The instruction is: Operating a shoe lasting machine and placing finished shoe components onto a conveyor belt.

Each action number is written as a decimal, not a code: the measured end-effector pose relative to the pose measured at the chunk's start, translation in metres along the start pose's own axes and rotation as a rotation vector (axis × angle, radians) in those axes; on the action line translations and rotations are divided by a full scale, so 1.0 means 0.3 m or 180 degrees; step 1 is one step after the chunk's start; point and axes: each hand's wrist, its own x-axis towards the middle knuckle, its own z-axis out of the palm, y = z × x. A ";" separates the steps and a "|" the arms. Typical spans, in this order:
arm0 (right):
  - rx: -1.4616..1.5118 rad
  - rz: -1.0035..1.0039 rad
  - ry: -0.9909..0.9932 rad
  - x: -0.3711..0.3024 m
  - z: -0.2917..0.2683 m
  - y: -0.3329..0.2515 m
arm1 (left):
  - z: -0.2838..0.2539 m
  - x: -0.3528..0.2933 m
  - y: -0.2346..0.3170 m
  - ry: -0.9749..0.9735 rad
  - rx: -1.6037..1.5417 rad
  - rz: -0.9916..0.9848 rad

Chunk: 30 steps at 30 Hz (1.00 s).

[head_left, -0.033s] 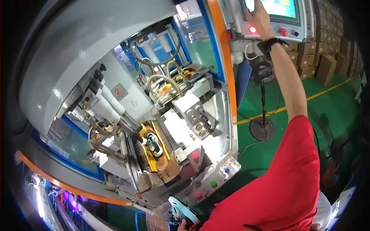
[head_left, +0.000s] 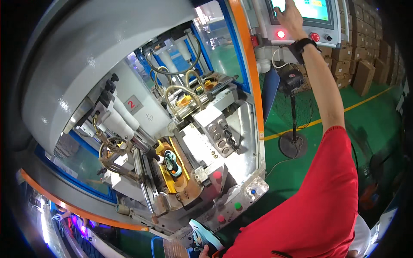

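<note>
High at the right, my right hand (head_left: 290, 20) reaches up to a touchscreen panel (head_left: 316, 9), thumb apart from the fingers, whose tips run to the top edge of the picture. It holds nothing, and whether a fingertip presses the screen I cannot tell. At the lower edge my left hand (head_left: 205, 252), mostly cut off, grips a light-blue and black sports shoe (head_left: 204, 234). Another shoe of similar colours (head_left: 172, 163) sits in the yellow-sided cradle (head_left: 168, 182) of the machine, beneath a slanting metal press rod (head_left: 145, 147).
Green, red and blue buttons line the machine's front edge (head_left: 232, 210). Hoses and a second station (head_left: 185, 101) fill its back. On the green floor at the right stands a fan (head_left: 294, 107), with stacked cartons (head_left: 344, 66) behind it. An orange-edged frame post (head_left: 251, 64) rises beside the panel.
</note>
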 end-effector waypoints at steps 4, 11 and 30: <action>-0.0079 -0.0408 -0.0007 0.111 0.007 0.171 | 0.067 0.031 -0.011 0.0002 0.0069 -0.0104; 0.0196 0.0344 -0.0046 0.098 -0.059 0.086 | 0.086 0.049 -0.016 0.0108 0.0076 -0.0104; 0.0957 0.0649 0.0036 0.074 -0.089 0.021 | 0.052 0.040 -0.045 0.0194 0.0125 -0.0188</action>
